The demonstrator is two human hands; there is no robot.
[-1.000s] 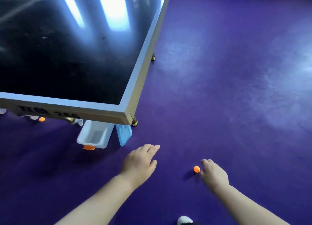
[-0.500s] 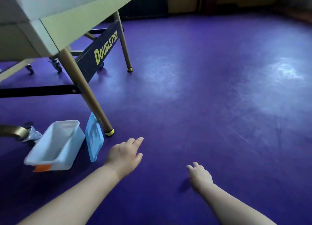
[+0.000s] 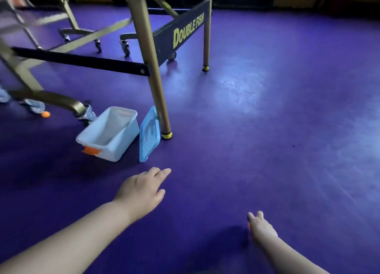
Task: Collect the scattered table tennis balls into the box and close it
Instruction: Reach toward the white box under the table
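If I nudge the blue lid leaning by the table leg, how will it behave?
The blue lid stands on edge against the table leg, so it would likely tip flat. It looks thin and plastic: probably light, and apt to slide on the smooth floor.

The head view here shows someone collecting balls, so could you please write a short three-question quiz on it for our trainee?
1. True or false: the blue lid is already closed on the box.
2. Which hand is down on an orange ball at the floor? A) left hand B) right hand
3. Fill in: a loose ball lies on the floor beside a caster under the ____.

Key
1. False; the lid leans against a table leg beside the open box.
2. B; a sliver of orange shows at its edge, though the grip itself is hidden.
3. table
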